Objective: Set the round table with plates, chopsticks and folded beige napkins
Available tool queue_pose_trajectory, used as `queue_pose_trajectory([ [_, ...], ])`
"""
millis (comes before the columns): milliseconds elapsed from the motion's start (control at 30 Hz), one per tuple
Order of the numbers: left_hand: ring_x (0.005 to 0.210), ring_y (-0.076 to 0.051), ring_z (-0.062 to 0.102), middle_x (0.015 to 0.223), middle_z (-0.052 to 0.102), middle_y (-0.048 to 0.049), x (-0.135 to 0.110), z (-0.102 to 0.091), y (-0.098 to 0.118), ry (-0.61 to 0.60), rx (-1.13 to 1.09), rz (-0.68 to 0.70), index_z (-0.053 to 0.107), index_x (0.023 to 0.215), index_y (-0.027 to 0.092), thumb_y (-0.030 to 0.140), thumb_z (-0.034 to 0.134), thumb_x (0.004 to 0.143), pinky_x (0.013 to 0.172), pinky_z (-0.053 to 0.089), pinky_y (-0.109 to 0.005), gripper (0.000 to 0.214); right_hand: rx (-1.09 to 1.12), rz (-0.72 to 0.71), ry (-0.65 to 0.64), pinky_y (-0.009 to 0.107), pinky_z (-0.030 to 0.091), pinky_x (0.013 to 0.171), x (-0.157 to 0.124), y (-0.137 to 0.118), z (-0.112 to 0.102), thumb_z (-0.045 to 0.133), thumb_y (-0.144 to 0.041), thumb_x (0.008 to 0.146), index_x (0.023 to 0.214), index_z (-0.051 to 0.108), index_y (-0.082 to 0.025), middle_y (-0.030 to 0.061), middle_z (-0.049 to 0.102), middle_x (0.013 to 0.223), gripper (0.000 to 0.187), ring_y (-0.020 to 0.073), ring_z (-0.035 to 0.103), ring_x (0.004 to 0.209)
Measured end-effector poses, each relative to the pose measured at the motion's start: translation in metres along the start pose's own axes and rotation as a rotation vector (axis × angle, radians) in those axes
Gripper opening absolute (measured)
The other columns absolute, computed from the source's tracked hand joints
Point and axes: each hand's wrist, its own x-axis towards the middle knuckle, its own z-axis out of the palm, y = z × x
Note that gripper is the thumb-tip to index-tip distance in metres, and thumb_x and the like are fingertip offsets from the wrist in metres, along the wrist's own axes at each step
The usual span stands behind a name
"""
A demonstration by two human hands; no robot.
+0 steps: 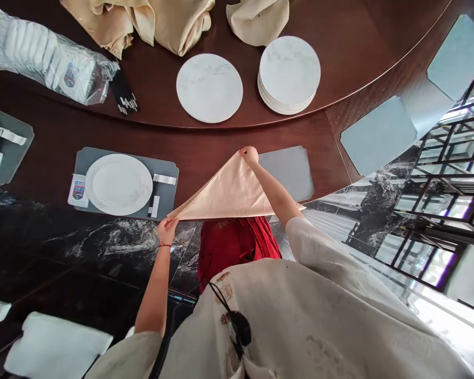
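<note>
A beige cloth napkin [225,195], folded into a triangle, is held in the air over the table edge. My left hand [166,230] pinches its near left corner. My right hand [249,155] pinches the far tip, above a bare grey placemat [290,171]. Both hands are closed on the cloth. The napkin hides part of that placemat and of the red cloth on my lap [233,245].
To the left lies a set placemat [86,158] with a white plate [118,183], a wrapped packet and cutlery. On the turntable [339,52] are a single plate [209,88], a plate stack [289,73], crumpled napkins [150,21] and wrapped goods [43,58]. More placemats [377,135] lie right.
</note>
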Motion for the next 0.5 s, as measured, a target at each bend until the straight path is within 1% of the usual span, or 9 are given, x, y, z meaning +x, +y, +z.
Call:
queue_pose_trajectory([
  [67,0.071,-0.020,0.068,0.068,0.063,0.0003,-0.004,0.003,0.009,0.065,-0.086,-0.015,0.054,0.073,0.020,0.043,0.078,0.057,0.080,0.059,-0.040,0.037,0.017,0.015,-0.005,0.032,0.050,0.091,0.000,0.000,0.003,0.059,-0.020,0.087,0.091,0.072,-0.017,0.0067,0.072,0.102,0.014,0.0203,0.063,0.096],
  [133,0.068,-0.017,0.067,0.067,0.061,0.0034,-0.009,0.007,0.024,0.113,-0.193,-0.013,0.055,0.085,0.021,0.040,0.079,0.056,0.077,0.060,-0.038,0.042,0.039,0.013,-0.002,0.032,0.051,0.089,0.000,-0.001,0.006,0.057,-0.019,0.087,0.093,0.070,-0.017,0.0062,0.072,0.100,0.014,0.0203,0.063,0.095],
  [200,0.066,-0.015,0.066,0.067,0.060,0.0057,-0.013,0.014,0.044,0.115,-0.287,-0.007,0.055,0.099,0.022,0.037,0.081,0.056,0.074,0.060,-0.035,0.052,0.058,-0.001,0.017,0.034,0.051,0.089,0.002,-0.003,0.009,0.057,-0.019,0.087,0.097,0.068,-0.018,0.0065,0.071,0.099,0.015,0.0218,0.061,0.100],
  [233,0.066,-0.014,0.065,0.067,0.060,0.0059,-0.015,0.018,0.055,0.100,-0.316,-0.005,0.054,0.102,0.022,0.036,0.081,0.057,0.072,0.060,-0.033,0.054,0.070,-0.011,0.035,0.034,0.051,0.091,0.002,-0.005,0.010,0.057,-0.020,0.087,0.100,0.067,-0.018,0.0068,0.071,0.100,0.017,0.0224,0.060,0.103],
  [300,0.062,-0.012,0.063,0.065,0.059,0.0054,-0.015,0.028,0.078,0.056,-0.319,0.002,0.055,0.094,0.020,0.036,0.080,0.059,0.068,0.059,-0.030,0.046,0.103,-0.036,0.096,0.036,0.050,0.095,-0.005,-0.004,0.008,0.057,-0.024,0.087,0.108,0.065,-0.019,0.0076,0.069,0.105,0.023,0.0226,0.058,0.106],
  [367,0.056,-0.012,0.060,0.062,0.057,0.0046,-0.012,0.043,0.102,0.004,-0.244,0.035,0.053,0.079,0.019,0.040,0.077,0.062,0.062,0.058,-0.028,0.036,0.150,-0.061,0.192,0.037,0.049,0.099,-0.025,0.006,0.000,0.054,-0.029,0.090,0.115,0.062,-0.020,0.0084,0.067,0.113,0.028,0.0214,0.058,0.108],
  [400,0.054,-0.012,0.059,0.060,0.055,0.0042,-0.009,0.053,0.114,-0.015,-0.181,0.076,0.052,0.073,0.019,0.041,0.075,0.065,0.060,0.057,-0.028,0.033,0.169,-0.062,0.251,0.038,0.049,0.100,-0.042,0.017,-0.006,0.051,-0.031,0.092,0.118,0.061,-0.020,0.0088,0.065,0.117,0.031,0.0211,0.058,0.110],
  [467,0.060,-0.014,0.061,0.062,0.057,0.0019,0.002,0.079,0.140,-0.024,-0.042,0.223,0.048,0.065,0.019,0.041,0.070,0.071,0.064,0.056,-0.029,0.032,0.190,-0.013,0.395,0.041,0.048,0.103,-0.087,0.049,-0.024,0.043,-0.035,0.095,0.122,0.059,-0.020,0.0098,0.063,0.123,0.034,0.0216,0.058,0.116],
  [500,0.068,-0.016,0.063,0.066,0.059,-0.0002,0.008,0.096,0.154,-0.015,0.010,0.319,0.046,0.061,0.019,0.038,0.069,0.073,0.070,0.056,-0.030,0.032,0.192,0.050,0.486,0.043,0.048,0.104,-0.114,0.071,-0.033,0.040,-0.037,0.096,0.123,0.058,-0.020,0.0107,0.062,0.125,0.036,0.0227,0.058,0.118],
])
